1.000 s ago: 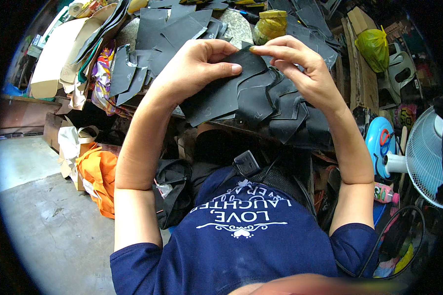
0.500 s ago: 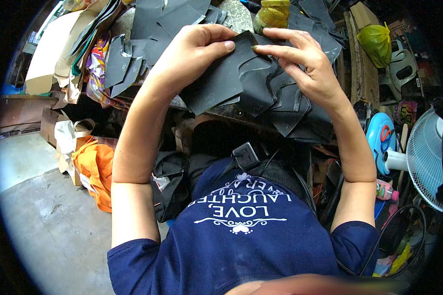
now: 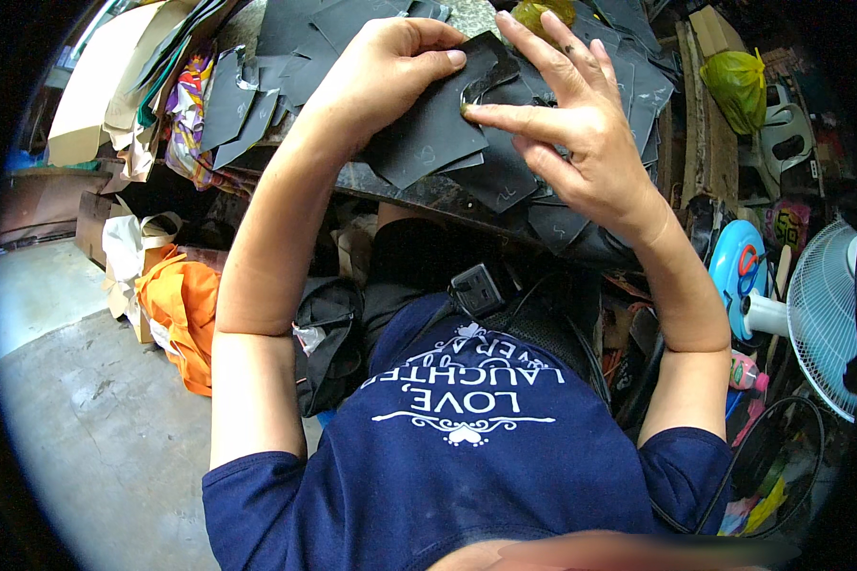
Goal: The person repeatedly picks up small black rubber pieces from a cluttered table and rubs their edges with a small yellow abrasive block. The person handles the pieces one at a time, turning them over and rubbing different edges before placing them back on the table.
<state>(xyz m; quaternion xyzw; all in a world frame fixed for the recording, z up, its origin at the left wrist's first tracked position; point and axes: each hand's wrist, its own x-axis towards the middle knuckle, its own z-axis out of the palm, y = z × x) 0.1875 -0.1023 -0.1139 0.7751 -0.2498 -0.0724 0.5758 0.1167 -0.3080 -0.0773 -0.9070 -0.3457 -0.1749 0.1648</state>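
Note:
My left hand pinches the upper left edge of a flat black sheet piece between thumb and fingers. My right hand has its fingers spread, and the stained tip of one finger touches the right edge of that sheet. A dark, shiny wet-looking band runs near that edge. More black pieces lie beneath and to the right, overlapping one another. Beyond my right fingers stands a yellowish jar, partly hidden by them.
Several black pieces cover the far worktop. Cardboard sheets stand at far left, above an orange bag. At right are a yellow-green plastic bag, a blue lid-like object and a white fan.
My right hand has moved toward me and left, its fingertip sliding down the sheet's edge, fingers spreading wider. My left hand still pinches the sheet, slightly farther away.

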